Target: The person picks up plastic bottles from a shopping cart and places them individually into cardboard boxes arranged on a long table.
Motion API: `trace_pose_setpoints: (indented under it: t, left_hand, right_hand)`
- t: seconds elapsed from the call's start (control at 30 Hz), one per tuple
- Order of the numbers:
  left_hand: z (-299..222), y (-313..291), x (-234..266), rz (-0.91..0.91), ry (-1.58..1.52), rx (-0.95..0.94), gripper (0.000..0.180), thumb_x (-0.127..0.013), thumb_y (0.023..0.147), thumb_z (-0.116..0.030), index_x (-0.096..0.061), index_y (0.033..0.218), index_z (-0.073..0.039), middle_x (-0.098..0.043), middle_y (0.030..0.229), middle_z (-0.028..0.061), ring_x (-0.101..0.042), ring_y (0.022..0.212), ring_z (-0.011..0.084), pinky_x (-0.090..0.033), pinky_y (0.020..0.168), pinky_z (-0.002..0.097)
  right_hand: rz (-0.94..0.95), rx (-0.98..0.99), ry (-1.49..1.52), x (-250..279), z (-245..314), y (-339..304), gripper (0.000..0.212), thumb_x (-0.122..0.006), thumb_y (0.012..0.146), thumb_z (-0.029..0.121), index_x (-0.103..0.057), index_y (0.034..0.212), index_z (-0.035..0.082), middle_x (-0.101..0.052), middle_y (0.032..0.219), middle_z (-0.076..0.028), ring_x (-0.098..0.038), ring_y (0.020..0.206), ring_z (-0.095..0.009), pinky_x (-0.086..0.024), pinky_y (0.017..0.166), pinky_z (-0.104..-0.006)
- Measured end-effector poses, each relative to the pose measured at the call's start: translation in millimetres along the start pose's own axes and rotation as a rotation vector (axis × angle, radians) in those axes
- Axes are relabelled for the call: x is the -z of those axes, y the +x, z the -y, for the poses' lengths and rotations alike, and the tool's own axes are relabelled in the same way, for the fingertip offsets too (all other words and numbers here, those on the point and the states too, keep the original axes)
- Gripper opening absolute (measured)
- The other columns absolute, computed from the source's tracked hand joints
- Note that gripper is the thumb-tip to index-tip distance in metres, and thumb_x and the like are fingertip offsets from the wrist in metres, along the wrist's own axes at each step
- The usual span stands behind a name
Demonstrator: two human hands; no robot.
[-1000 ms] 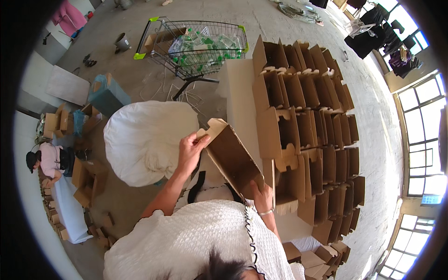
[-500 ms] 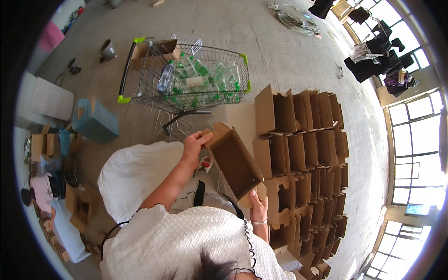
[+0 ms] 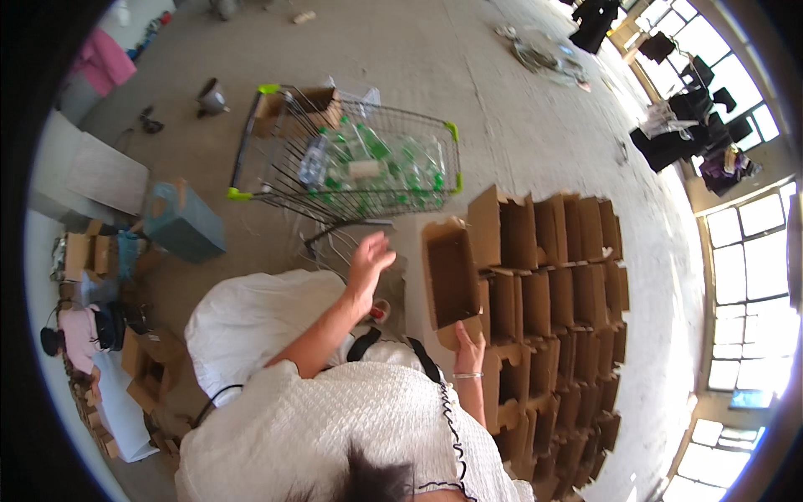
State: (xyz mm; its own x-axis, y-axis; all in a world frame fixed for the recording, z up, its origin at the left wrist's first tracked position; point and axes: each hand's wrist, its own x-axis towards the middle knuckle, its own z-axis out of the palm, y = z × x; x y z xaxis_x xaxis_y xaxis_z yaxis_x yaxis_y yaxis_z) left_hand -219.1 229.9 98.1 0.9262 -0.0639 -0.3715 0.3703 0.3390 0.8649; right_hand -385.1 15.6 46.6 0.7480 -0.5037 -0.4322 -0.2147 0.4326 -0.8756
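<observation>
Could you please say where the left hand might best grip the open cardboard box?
Probably by the left long wall of the open cardboard box, coming from the left: the right hand holds its near end, rows of boxes stand to its right, and that wall's upper edge is exposed.

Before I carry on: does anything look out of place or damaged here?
Mainly the crumpled sheeting, heaped loosely on the floor beyond the shopping cart, looking discarded. The open box in the right hand and the box rows show no clear damage.
</observation>
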Motion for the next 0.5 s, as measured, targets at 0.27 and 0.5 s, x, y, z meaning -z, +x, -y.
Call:
trace_pose_setpoints:
  t: [0.27,0.5]
  left_hand:
    - [27.4,-70.1,51.6,-0.155,-0.08,0.226,0.047,-0.057,0.087,-0.006,-0.039,0.129,0.003,-0.059,0.115,0.0159,-0.064,0.096,0.0245,-0.053,0.084,0.0358]
    - [39.8,-58.8,88.7,-0.285,-0.228,0.228,0.035,-0.055,0.086,-0.001,-0.048,0.12,-0.001,-0.064,0.103,0.0116,-0.065,0.087,0.0229,-0.055,0.078,0.034]
  right_hand:
    - [-0.008,0.104,0.16,-25.2,-46.5,87.6,0.033,-0.071,0.081,0.009,-0.06,0.109,-0.004,-0.064,0.099,-0.008,-0.061,0.085,-0.017,-0.05,0.076,-0.0288]
    - [-0.285,-0.141,-0.237,19.1,-137.7,140.6,0.03,-0.078,0.074,0.015,-0.064,0.092,-0.004,-0.065,0.091,-0.009,-0.063,0.079,-0.019,-0.051,0.066,-0.0313]
